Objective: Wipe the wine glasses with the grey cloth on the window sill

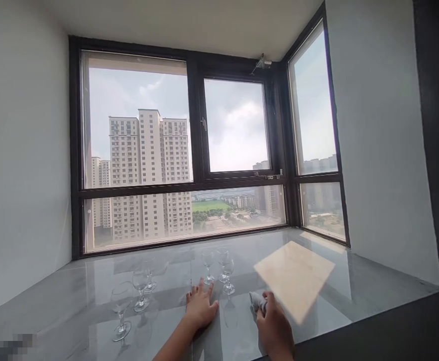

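My left hand (200,306) lies flat on the glossy grey marble sill (91,281), fingers spread, just in front of a clear wine glass (208,265). My right hand (274,326) is closed round a small crumpled grey cloth (257,301) pressed on the sill. Two more wine glasses (227,273) stand close together between my hands. Further left stand three wine glasses: one nearest me (121,311), one behind it (141,291) and one further back (150,276).
A large dark-framed bay window (195,150) runs along the back and right, looking out on tall apartment blocks. White walls close the sill on both sides. A bright sunlit patch (294,281) lies on the sill to the right.
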`<state>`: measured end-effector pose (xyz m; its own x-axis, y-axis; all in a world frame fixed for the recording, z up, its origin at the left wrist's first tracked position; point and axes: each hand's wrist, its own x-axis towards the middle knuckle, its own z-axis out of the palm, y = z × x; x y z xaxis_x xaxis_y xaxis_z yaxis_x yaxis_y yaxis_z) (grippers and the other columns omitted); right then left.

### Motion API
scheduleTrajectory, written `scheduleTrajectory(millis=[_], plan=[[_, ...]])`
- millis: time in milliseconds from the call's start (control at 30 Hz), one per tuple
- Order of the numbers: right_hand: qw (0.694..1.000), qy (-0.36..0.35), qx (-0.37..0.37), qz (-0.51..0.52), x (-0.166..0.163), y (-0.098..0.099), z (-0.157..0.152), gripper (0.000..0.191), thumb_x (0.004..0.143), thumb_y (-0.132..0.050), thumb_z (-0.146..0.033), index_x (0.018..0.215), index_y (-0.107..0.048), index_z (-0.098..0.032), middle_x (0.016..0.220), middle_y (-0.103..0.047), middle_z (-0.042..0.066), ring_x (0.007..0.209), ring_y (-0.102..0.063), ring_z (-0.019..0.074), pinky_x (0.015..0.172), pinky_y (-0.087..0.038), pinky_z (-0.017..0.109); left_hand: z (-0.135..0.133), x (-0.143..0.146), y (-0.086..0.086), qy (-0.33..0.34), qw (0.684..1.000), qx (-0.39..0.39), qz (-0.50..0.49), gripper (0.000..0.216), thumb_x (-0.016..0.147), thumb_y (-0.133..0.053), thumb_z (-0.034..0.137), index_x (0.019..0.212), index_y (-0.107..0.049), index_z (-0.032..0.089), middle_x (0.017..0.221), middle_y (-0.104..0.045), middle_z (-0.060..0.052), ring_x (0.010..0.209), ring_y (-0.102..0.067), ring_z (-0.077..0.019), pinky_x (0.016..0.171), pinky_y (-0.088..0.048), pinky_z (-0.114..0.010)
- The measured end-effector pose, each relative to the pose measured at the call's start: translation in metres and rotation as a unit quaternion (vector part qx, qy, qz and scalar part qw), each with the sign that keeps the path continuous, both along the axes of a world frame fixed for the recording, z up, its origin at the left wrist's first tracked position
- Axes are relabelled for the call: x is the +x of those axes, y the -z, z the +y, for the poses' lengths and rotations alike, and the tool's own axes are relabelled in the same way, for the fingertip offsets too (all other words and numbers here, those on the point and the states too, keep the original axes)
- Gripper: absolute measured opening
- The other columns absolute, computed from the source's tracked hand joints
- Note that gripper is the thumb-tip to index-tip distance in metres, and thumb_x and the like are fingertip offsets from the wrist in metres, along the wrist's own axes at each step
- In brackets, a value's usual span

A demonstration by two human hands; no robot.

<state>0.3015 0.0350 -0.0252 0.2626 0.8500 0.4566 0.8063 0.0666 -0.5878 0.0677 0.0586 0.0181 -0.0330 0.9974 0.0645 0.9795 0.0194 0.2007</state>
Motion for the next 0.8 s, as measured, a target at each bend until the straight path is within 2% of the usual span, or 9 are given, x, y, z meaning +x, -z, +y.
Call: scheduleTrajectory(millis=[100, 233, 567, 800], plan=[[1.0, -0.003, 0.005, 0.012, 0.0, 0.001, 0.002, 0.03, 0.095, -0.044, -0.009, 0.12, -0.054, -0.021, 0.118, -0.071, 0.011, 0.101, -0.071, 0.0195, 0.078, -0.047, 0.025, 0.036, 0.001, 0.001, 0.008, 1.0, -0.027, 0.003, 0.07, 0.09, -0.042, 0.055, 0.157, -0.039, 0.034, 0.17, -0.024, -0.004, 0.151, -0.029, -0.0393, 0.121, -0.02, -0.062], [1.0, 0.007, 0.003, 0.014, 0.0, -0.001, -0.002, 0.03, 0.094, -0.046, -0.01, 0.12, -0.055, -0.022, 0.115, -0.072, 0.009, 0.1, -0.072, 0.0195, 0.075, -0.047, 0.025, 0.052, -0.019, 0.004, 0.01, 1.0, -0.017, 0.021, 0.066, 0.092, -0.036, 0.056, 0.153, -0.045, 0.033, 0.167, -0.033, -0.006, 0.151, -0.03, -0.0386, 0.121, -0.018, -0.062], [1.0, 0.013, -0.025, 0.001, 0.001, -0.01, -0.01, 0.027, 0.095, -0.047, -0.017, 0.12, -0.054, -0.02, 0.11, -0.073, 0.011, 0.099, -0.072, 0.0243, 0.074, -0.047, 0.029, 0.024, -0.128, -0.003, -0.016, 0.999, -0.022, 0.03, 0.062, 0.095, -0.035, 0.055, 0.152, -0.045, 0.035, 0.167, -0.032, -0.003, 0.152, -0.029, -0.0336, 0.123, -0.016, -0.06], [1.0, 0.001, -0.031, -0.004, 0.003, -0.008, -0.01, 0.026, 0.096, -0.043, -0.021, 0.121, -0.052, -0.02, 0.109, -0.072, 0.013, 0.096, -0.072, 0.025, 0.069, -0.046, 0.029, 0.014, -0.161, -0.005, -0.034, 0.999, -0.022, 0.021, 0.06, 0.095, -0.037, 0.053, 0.152, -0.046, 0.035, 0.167, -0.033, -0.002, 0.153, -0.029, -0.0327, 0.124, -0.015, -0.057]])
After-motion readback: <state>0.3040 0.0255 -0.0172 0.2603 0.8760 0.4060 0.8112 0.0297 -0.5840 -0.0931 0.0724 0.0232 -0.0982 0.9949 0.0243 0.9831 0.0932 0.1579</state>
